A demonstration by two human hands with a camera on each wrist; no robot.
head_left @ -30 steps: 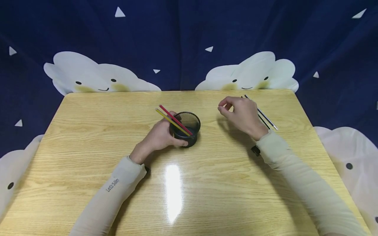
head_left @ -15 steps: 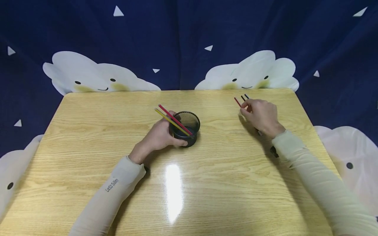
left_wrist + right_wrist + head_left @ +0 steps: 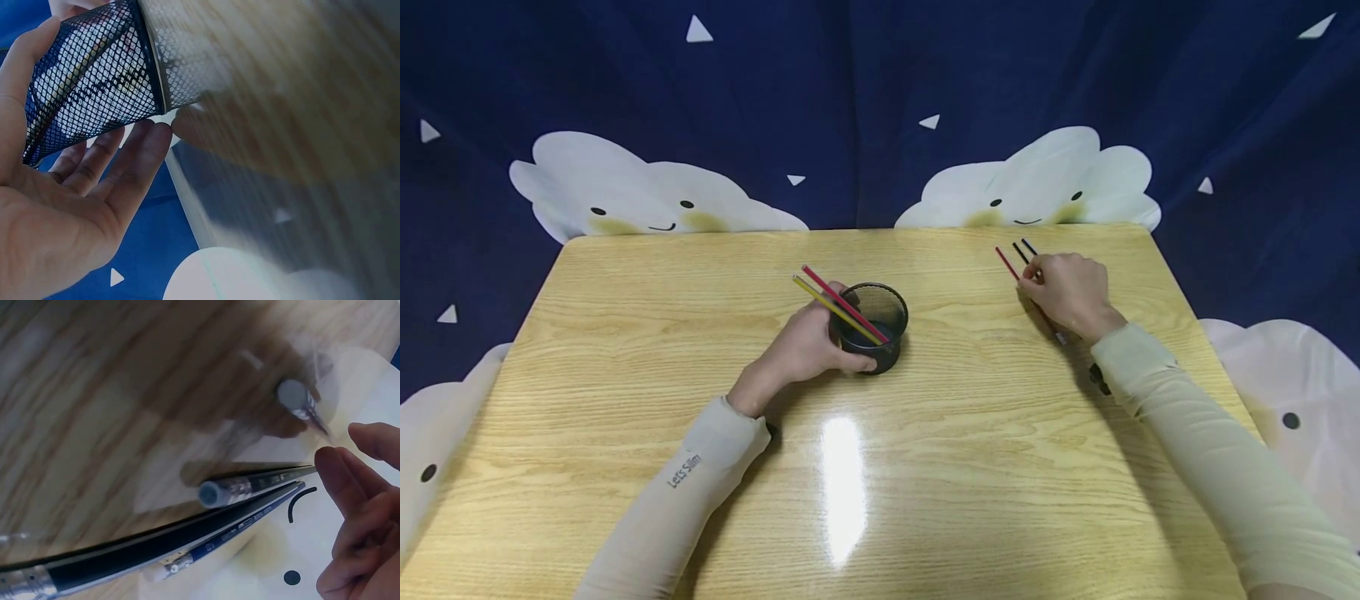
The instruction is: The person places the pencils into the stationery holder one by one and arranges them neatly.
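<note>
My left hand [image 3: 805, 342] grips a black mesh pencil cup [image 3: 94, 81], thumb on one side and fingers on the other. A red pencil [image 3: 827, 288] and a yellow pencil [image 3: 818, 295] lean in it, ends jutting out over the left rim. At the far right of the table, my right hand [image 3: 1071, 292] is low over several pencils lying side by side. Tips of a red one [image 3: 1007, 262], a black one [image 3: 1019, 252] and a blue one [image 3: 1028, 246] show past the fingers. In the right wrist view, a gap separates thumb and forefinger, right beside the pencils.
The wooden table [image 3: 700, 275] ends at a dark blue curtain [image 3: 850, 108] printed with white clouds. A bright light reflection lies on the tabletop in front of the cup. Eraser ends of the pencils point toward the camera in the right wrist view.
My right hand has moved right from between the cup and the pencils, down onto the pencils, uncovering the red pencil's tip. My left hand and the cup have stayed put.
</note>
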